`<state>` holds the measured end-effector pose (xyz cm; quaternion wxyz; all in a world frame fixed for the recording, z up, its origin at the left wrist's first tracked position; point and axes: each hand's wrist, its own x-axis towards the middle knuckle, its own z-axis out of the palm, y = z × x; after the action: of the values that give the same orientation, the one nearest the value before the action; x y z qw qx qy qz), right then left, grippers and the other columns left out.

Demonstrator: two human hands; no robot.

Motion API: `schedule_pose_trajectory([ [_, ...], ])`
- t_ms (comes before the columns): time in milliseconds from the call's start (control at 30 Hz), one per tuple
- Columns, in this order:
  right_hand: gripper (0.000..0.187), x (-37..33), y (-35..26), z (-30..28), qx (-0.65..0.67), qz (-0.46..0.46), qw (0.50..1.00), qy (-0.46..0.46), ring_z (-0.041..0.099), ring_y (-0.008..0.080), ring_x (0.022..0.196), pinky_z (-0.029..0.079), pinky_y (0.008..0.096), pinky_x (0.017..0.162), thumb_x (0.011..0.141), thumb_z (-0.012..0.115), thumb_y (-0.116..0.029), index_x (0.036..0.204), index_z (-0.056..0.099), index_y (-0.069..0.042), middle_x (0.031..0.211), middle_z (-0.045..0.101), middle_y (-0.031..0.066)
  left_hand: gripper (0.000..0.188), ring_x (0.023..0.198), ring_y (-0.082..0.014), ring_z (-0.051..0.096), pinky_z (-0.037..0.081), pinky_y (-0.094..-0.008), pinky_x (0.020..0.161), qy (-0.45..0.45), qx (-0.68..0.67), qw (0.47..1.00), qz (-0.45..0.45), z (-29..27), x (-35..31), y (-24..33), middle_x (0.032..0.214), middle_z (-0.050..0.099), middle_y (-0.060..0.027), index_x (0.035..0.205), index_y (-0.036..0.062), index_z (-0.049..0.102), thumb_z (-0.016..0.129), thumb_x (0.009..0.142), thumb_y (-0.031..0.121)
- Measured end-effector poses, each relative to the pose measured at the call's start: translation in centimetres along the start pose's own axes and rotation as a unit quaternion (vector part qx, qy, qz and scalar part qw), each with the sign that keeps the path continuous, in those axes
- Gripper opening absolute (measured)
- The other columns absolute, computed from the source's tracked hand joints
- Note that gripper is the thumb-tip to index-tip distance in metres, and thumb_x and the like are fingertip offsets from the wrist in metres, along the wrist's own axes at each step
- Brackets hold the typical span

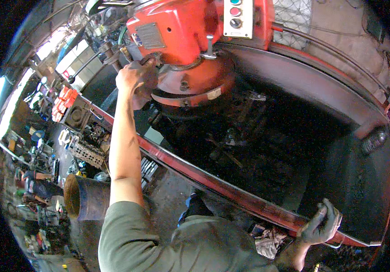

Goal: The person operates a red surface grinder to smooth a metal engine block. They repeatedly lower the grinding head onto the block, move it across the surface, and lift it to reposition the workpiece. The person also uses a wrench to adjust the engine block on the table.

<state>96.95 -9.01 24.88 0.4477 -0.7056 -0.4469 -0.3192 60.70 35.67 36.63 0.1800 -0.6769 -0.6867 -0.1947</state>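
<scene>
A large red machine head [179, 27] stands over a round red and dark wheel guard [195, 86], inside a deep dark tub with a red rim [222, 181]. My left arm is stretched forward, and my left hand [138, 79] is at the left side of the head. Its fingers are closed around a dark part there, mostly hidden by the hand. At the near right of the tub, my right hand [321, 223] rests on the rim, dark-stained or gloved, fingers loosely apart and holding nothing. Small metal parts [231, 136] lie in the shadowed tub, hard to make out.
A switch panel [237, 18] with buttons and a knob is fixed to the head. To the left are a rusty drum [83, 197], an engine block [86, 152] and orange-red parts [63, 103]. A crumpled rag [271, 242] lies below the rim. Another person [40, 183] is farther off.
</scene>
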Motion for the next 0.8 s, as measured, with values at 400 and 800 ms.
schedule_pose_trajectory([
  [400, 0.013, 0.6, -0.1, 0.3, -0.042, 0.014, 0.999, -0.009, 0.059, 0.0277, 0.067, 0.046, 0.0379, 0.065, 0.085, 0.061, -0.012, 0.088, 0.069, -0.002, 0.079, 0.067, 0.01, 0.06, 0.088, -0.0365, 0.066, 0.052, -0.0438, 0.079, -0.004, -0.044, 0.996, 0.076, -5.7, -9.1, 11.3, 0.091, 0.067, -0.0217, 0.092, 0.0032, 0.069, 0.046, 0.087, 0.058],
  [800, 0.014, -1.2, -0.2, -2.2, -0.069, 0.1, 0.993, 0.012, 0.065, 0.0294, 0.072, 0.051, 0.0366, 0.069, 0.084, 0.064, -0.011, 0.089, 0.067, 0.002, 0.088, 0.069, 0.0141, 0.045, 0.065, -0.036, 0.064, 0.053, -0.0468, 0.058, -0.034, -0.304, 0.909, 0.282, -9.2, -17.7, 17.6, 0.07, 0.062, -0.0213, 0.103, -0.0133, 0.054, 0.052, 0.085, 0.028],
])
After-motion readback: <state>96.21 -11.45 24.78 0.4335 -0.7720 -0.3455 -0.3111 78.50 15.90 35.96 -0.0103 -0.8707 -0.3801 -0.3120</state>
